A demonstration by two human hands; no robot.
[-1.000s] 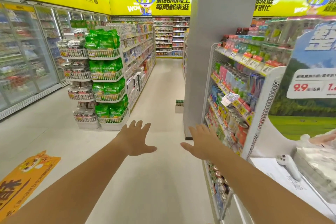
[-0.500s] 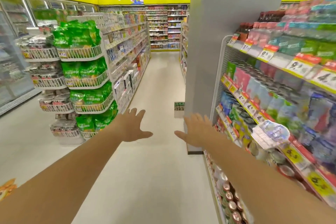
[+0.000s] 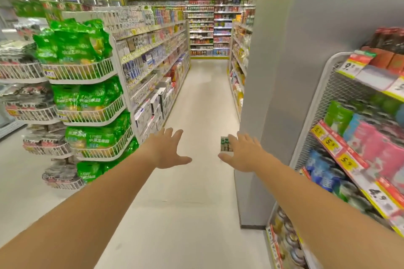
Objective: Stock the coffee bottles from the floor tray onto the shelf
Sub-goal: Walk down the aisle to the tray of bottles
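A small tray of green-capped coffee bottles (image 3: pixel 225 144) stands on the aisle floor, far ahead beside the grey pillar. My right hand (image 3: pixel 244 153) is stretched out in front of me with fingers spread and partly covers the tray from view; it holds nothing. Level with it, my left hand (image 3: pixel 167 149) reaches forward, also open and empty. Both hands are in the air, well short of the tray. Which shelf takes the bottles cannot be told.
A grey pillar (image 3: pixel 273 72) stands right of the aisle. A white wire shelf (image 3: pixel 341 129) of drinks and cans is close on my right. A basket rack of green snack bags (image 3: pixel 87 94) stands left, with long shelving (image 3: pixel 157 59) behind it. Pale floor (image 3: pixel 196 181) runs ahead.
I have walked forward down the aisle; the pillar, snack rack and tray are nearer and larger. Both hands stay outstretched and open, and the right hand now overlaps the tray.
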